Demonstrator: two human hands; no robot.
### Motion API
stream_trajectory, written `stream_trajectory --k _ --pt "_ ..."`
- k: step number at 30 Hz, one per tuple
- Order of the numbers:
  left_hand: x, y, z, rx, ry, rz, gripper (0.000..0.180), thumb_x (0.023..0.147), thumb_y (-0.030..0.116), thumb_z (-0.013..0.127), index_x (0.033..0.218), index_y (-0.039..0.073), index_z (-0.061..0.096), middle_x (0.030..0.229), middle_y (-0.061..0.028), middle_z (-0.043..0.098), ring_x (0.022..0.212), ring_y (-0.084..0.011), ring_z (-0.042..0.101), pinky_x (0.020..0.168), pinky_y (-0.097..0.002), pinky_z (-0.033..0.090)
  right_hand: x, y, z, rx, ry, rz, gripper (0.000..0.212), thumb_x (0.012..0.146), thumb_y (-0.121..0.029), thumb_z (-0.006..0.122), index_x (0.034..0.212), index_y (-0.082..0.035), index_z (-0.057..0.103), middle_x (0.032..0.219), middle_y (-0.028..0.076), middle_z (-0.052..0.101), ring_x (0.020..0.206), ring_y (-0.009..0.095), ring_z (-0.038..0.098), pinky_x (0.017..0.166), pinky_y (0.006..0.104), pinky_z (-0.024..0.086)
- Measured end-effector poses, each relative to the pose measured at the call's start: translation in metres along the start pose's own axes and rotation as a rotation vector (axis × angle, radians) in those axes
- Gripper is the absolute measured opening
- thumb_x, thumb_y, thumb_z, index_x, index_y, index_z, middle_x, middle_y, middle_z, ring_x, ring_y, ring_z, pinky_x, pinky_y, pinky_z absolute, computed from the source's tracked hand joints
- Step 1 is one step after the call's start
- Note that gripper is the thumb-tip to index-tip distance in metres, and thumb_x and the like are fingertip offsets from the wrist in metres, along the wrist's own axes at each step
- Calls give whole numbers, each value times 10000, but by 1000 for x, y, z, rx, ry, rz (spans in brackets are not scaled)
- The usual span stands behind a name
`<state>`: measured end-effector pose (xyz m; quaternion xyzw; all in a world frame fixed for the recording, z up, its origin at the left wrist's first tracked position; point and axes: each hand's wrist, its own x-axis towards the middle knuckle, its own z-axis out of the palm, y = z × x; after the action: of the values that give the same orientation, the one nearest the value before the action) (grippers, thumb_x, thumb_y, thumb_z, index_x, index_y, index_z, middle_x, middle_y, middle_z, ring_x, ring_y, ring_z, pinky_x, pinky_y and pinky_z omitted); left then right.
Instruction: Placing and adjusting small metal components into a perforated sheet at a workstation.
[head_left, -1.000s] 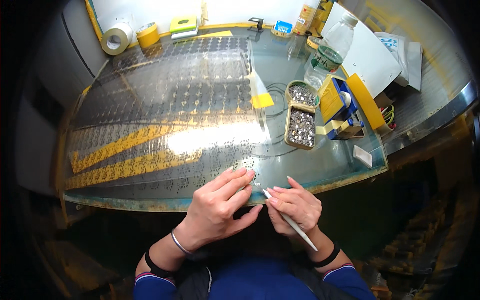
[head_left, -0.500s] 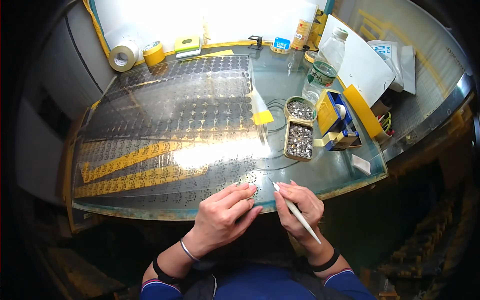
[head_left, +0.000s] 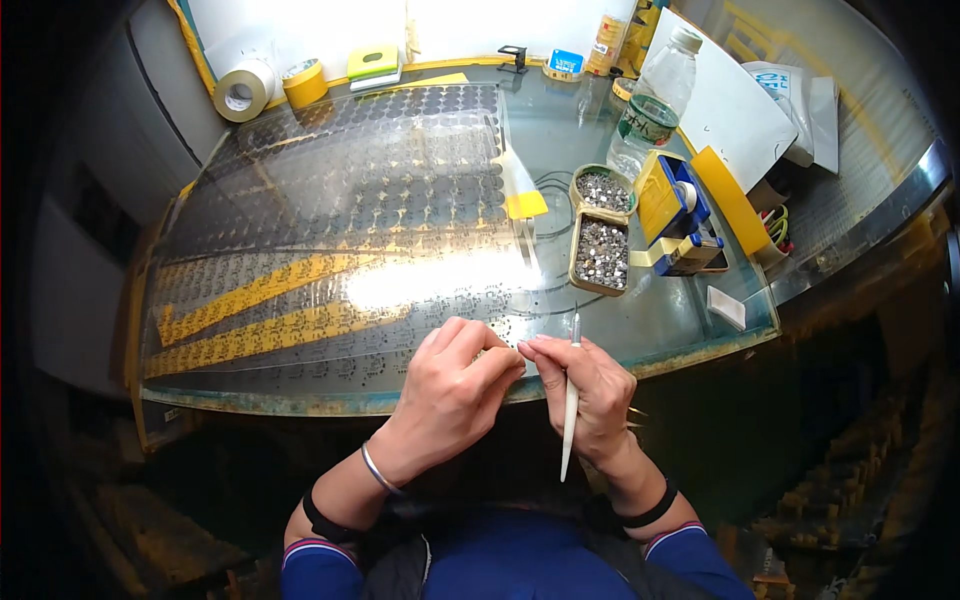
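My right hand [head_left: 595,395] holds a slim white pen-shaped tool [head_left: 570,420] with a thin pointed tip. The tip points away from me over the glass, and the tail hangs toward my lap. Thumb and forefinger of that hand are pinched close to my left hand [head_left: 452,385]. The left fingers are curled in with the thumb against them; whatever lies between them is hidden. Both hands are at the near edge of the glass tabletop [head_left: 600,345]. Left of them lies a clear sheet [head_left: 400,225] printed with rows of dark shapes, over yellow strips [head_left: 270,335].
Right of the sheet, an open tin [head_left: 600,255] holds many small shiny pieces. Beside it stand a yellow-and-blue tape dispenser [head_left: 668,215] and a plastic bottle [head_left: 650,110]. A white block [head_left: 726,307] lies near the right edge. Tape rolls [head_left: 243,92] stand at the back left.
My right hand has moved left toward the other, and the white tool has swung nearly upright in the picture. The left fingers have curled in more. The whole view has shifted slightly.
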<state>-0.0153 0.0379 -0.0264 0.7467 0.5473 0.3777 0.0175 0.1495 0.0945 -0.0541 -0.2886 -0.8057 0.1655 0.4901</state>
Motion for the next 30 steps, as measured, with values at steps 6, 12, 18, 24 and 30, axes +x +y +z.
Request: stream_trajectory --k 6,12,18,24,30 --pt "7 1 5 18 -53 2 125 811 23 663 872 15 553 818 -116 555 776 -301 554 678 -381 453 -2 2 0 -66 -10 -42 195 787 -55 734 976 -87 696 852 117 710 795 282 701 773 376 566" --pt "6 -8 -1 -324 -14 -370 92 974 95 537 941 9 537 794 -78 616 704 -182 596 668 -285 473 -2 2 -1 -62 23 -67 213 772 -52 747 972 -97 690 865 110 710 798 297 697 689 359 551" --pt "2 -18 -4 -907 -27 -479 154 992 147 557 973 -5 570 834 -29 627 765 -73 572 679 -228 472 22 -9 -1 325 5 117 240 766 -22 756 986 -73 672 886 107 701 811 286 692 721 334 538" --pt "1 -14 -6 -903 -18 -459 174 995 168 560 977 -5 567 826 -26 616 771 -74 569 692 -228 474 25 -3 9 469 -4 103 242 773 23 738 993 -35 654 912 110 706 834 208 708 735 298 546" --pt "-2 -15 -4 -882 -10 -450 170 988 178 576 993 8 564 831 -13 608 765 -60 555 684 -211 465 24 -4 11 580 -6 155 214 794 40 723 986 -8 641 910 123 701 870 187 711 779 288 568"
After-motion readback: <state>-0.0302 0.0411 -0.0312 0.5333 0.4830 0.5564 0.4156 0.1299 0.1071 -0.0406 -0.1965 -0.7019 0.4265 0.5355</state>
